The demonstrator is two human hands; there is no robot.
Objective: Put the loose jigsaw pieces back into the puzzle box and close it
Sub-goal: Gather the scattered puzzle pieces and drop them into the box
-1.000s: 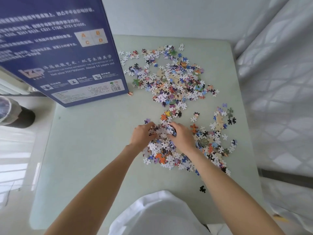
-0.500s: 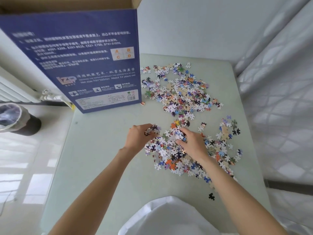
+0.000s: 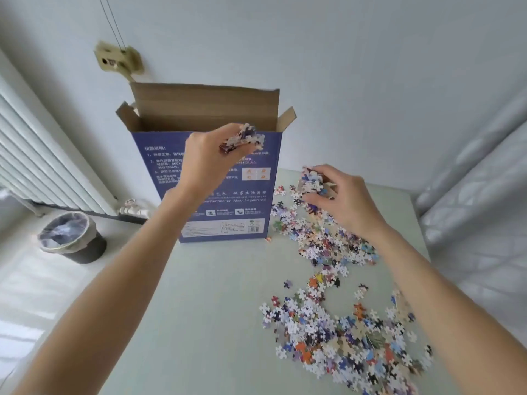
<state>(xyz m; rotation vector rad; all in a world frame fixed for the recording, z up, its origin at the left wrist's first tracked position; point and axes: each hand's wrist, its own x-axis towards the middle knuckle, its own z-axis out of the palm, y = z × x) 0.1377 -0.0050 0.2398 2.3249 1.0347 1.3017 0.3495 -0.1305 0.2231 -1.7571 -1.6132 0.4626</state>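
- Gripping a clump of jigsaw pieces [image 3: 242,137] between curled fingers and thumb, the left hand [image 3: 208,163] is held high, just in front of the open top of the puzzle box [image 3: 216,178].
- A second handful of pieces [image 3: 311,181] is pinched in the bent fingers of the right hand [image 3: 339,201], which is raised above the far end of the scattered pieces, to the right of the box.
- The box is seen standing upright at the far left of the table [image 3: 199,309], with its brown flaps [image 3: 205,104] folded up and open; what lies inside is hidden.
- Many loose pieces [image 3: 342,337] are left on the right side of the table, in a far cluster and a larger near one.
- The task is judged to be well short of done: two handfuls are about to be dropped in, much remains to be gathered, and the flaps are not yet closed.
- A lined waste bin [image 3: 71,238] and a radiator [image 3: 42,161] are seen on the left.
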